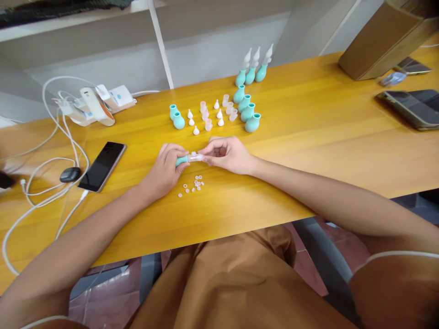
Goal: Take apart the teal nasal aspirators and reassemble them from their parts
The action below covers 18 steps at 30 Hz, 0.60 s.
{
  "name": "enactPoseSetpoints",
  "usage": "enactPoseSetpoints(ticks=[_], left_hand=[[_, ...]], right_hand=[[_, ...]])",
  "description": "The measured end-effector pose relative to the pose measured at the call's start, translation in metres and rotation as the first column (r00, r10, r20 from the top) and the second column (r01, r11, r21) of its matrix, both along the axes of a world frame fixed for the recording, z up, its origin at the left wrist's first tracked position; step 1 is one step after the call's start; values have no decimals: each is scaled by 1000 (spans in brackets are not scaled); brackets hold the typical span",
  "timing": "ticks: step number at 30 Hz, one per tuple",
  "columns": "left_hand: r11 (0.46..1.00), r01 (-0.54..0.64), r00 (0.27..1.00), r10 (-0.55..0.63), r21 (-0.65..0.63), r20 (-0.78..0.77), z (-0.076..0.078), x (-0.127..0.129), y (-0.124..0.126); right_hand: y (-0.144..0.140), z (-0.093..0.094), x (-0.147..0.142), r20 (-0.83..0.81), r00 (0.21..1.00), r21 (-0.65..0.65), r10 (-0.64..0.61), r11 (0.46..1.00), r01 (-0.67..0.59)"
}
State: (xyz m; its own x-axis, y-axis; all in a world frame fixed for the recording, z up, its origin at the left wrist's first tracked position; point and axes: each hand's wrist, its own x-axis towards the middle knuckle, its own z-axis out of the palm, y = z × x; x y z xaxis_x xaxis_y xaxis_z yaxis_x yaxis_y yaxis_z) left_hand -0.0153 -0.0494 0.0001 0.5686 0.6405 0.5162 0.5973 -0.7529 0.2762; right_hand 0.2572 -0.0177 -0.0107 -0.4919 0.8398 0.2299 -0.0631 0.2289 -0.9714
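My left hand (169, 165) is closed around the teal rubber bulb (181, 161) of a nasal aspirator, which lies sideways between my hands. A clear plastic tube (195, 157) joins the bulb on its right. At the tube's far end, my right hand (228, 154) pinches the tip with thumb and fingers, which partly hide it. Just in front of my hands lie several small pale rings (198, 183). Beyond them stand white pointed tips (196, 130), clear plastic cups (208, 124) and loose teal bulbs (253, 123). Three assembled aspirators (262, 68) stand upright at the back right.
On the wooden table (302, 137), a black phone (103, 167) lies at the left among white cables (73, 137) and a power strip with chargers (92, 107). A cardboard box (373, 41) and a dark tablet-like device (411, 107) are at the right.
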Motion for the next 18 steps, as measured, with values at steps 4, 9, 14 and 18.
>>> enactPoseSetpoints(ticks=[4, 9, 14, 18], left_hand=[[999, 11, 1000, -11, -48, -7, 0, 0, 0], [993, 77, 997, -76, -91, 7, 2, 1, 0], [995, -3, 996, 11, -95, 89, 8, 5, -5], [986, -38, 964, 78, -161, 252, 9, 8, -8]], right_hand=[[-1, 1, 0, 37, 999, 82, -28, 996, 25], [-3, 5, 1, 18, 999, 63, 26, 998, -27], [-5, 12, -2, -45, 997, -8, 65, 998, -65], [-1, 29, 2, -70, 997, 27, 20, 999, -19]])
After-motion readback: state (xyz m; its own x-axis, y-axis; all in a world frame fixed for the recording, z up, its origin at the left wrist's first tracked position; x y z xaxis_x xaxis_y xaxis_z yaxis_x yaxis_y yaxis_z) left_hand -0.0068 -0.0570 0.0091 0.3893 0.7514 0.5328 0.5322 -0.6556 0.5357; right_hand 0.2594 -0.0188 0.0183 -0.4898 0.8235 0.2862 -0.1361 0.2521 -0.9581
